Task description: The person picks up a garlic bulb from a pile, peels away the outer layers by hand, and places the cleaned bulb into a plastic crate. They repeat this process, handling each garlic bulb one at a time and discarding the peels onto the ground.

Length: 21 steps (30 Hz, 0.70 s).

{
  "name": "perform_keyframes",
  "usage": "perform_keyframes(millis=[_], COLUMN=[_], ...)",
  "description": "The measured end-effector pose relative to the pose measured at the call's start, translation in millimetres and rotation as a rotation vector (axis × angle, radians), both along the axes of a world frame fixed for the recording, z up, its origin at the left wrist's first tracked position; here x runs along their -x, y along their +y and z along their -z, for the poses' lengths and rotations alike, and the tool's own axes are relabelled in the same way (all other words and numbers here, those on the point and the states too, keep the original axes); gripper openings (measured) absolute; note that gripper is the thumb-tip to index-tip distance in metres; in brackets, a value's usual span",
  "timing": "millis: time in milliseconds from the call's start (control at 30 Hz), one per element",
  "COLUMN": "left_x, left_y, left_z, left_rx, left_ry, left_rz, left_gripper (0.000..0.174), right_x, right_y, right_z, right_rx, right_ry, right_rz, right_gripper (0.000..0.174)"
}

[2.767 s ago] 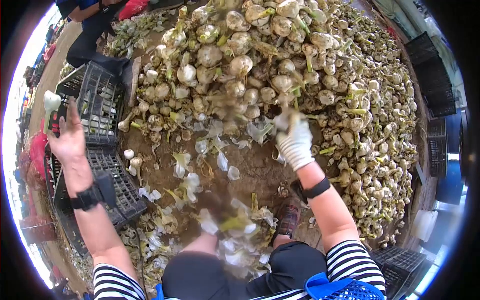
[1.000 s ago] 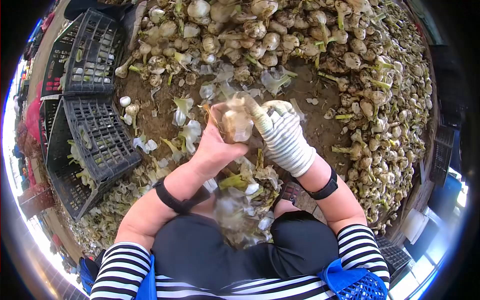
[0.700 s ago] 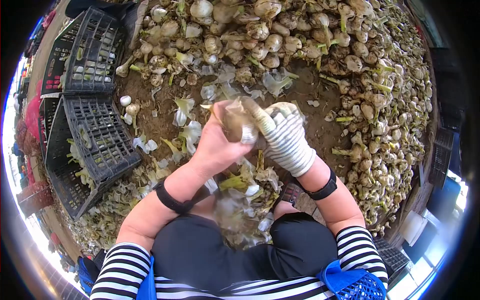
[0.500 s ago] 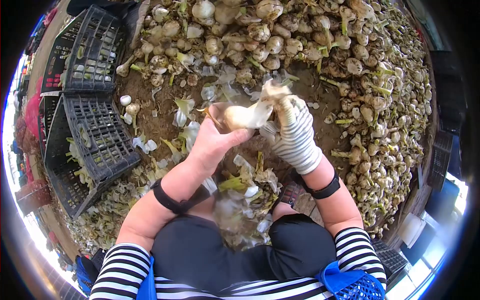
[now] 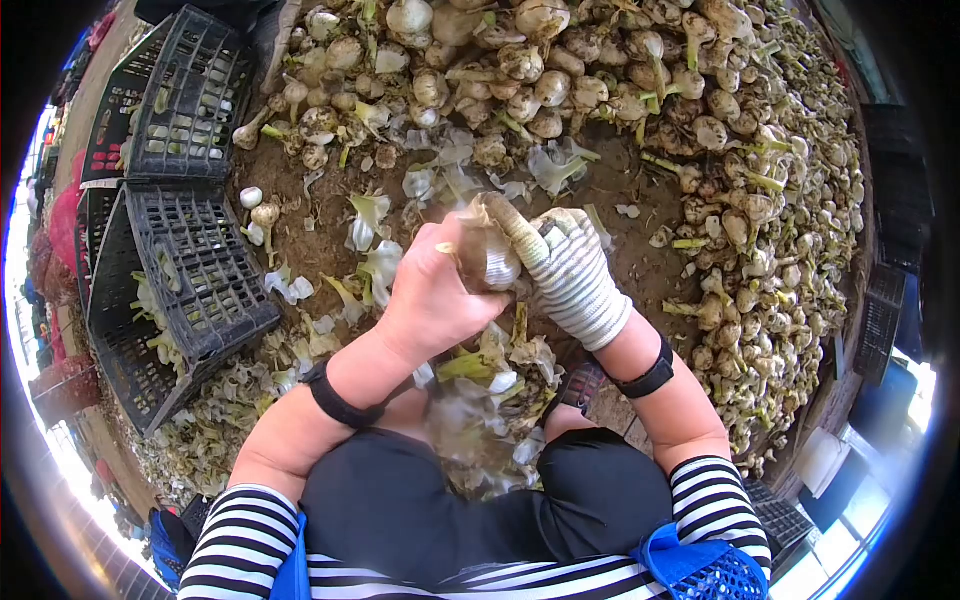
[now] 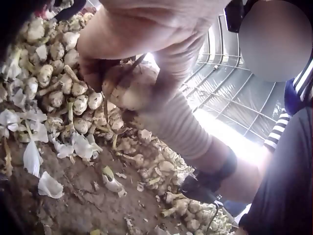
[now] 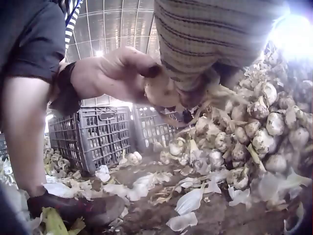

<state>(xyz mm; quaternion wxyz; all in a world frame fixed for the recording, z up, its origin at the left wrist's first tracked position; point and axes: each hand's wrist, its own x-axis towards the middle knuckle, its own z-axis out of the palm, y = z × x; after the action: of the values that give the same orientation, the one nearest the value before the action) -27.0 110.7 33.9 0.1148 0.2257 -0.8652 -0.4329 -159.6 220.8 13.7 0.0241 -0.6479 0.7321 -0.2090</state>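
Note:
A garlic bulb (image 5: 497,262) is held between both hands over the bare ground, blurred in the head view. My bare left hand (image 5: 430,290) grips it from the left, fingers curled behind and thumb below. From the right, my right hand (image 5: 578,272), in a striped white work glove, pinches the bulb's outer skin with bent thumb and fingers. In the left wrist view the bulb (image 6: 129,90) shows between the left fingers and thumb, with the gloved hand behind. In the right wrist view loose skin (image 7: 220,93) hangs at the gloved fingers.
A large heap of unpeeled garlic (image 5: 760,250) curves along the back and right. Two black plastic crates (image 5: 205,270) tip at the left, with trimmed garlic inside. Peeled skins (image 5: 380,265) litter the ground. A white bulb (image 5: 250,198) lies near the crates.
The left hand came from the crates, where a white bulb was at its fingers; the right came from the heap. Both met on another bulb. The right hand pulled skin up-right, then returned.

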Motion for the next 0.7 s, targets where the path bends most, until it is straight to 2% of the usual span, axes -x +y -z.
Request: perform_keyframes(millis=[33,100,167,233,300,333,367,400,433,500,533,567,633,667,700], left_x=[1,4,5,1,-3,-2,0,3,5,7,8,10,12,10,6], left_y=[0,2,-5,-10,-12,-10,-7,-4,-1,6,9,12,15,11,3], left_z=[0,2,14,16,11,9,7,6,9,18,13,9,5,11,7], left_rx=[0.001,-0.299,-0.746,-1.362,-1.750,-1.749,-1.668,-1.580,-1.579,-1.043,-1.005,-1.005,-0.991,-1.060,-1.486], left_ry=[0.001,0.022,-0.086,-0.045,-0.013,-0.011,0.134,0.278,0.284,0.463,0.456,0.456,0.457,0.446,0.410], left_rz=[-0.001,-0.119,-0.281,-0.451,-0.360,-0.361,-0.345,-0.326,-0.325,-0.336,-0.315,-0.311,-0.255,-0.267,-0.306], left_gripper=[0.054,0.055,0.051,0.043,0.043,0.043,0.045,0.048,0.048,0.058,0.066,0.066,0.064,0.061,0.060], right_x=[0,0,1,3,4,7,9,5,1,6,-3,-14,-17,-18,-18], right_y=[0,0,-1,-4,-9,-13,-16,-11,-6,-11,-15,-23,-17,-14,-9], right_z=[1,2,5,4,-9,-13,-17,-24,-29,-6,-12,1,-5,-3,0], right_rx=[-0.016,-0.007,0.002,0.158,0.155,0.227,0.298,0.228,0.131,0.328,0.174,0.286,0.317,0.318,0.384], right_ry=[-0.009,0.011,0.031,0.088,0.018,-0.202,-0.421,-1.045,-1.665,-1.936,-1.921,-1.925,-1.985,-1.989,-1.856], right_rz=[0.008,0.009,0.011,0.031,0.064,0.080,0.095,0.199,0.302,0.241,0.327,0.411,0.401,0.403,0.424], right_gripper=[0.063,0.062,0.060,0.058,0.056,0.059,0.063,0.062,0.064,0.068,0.067,0.053,0.037,0.037,0.031])
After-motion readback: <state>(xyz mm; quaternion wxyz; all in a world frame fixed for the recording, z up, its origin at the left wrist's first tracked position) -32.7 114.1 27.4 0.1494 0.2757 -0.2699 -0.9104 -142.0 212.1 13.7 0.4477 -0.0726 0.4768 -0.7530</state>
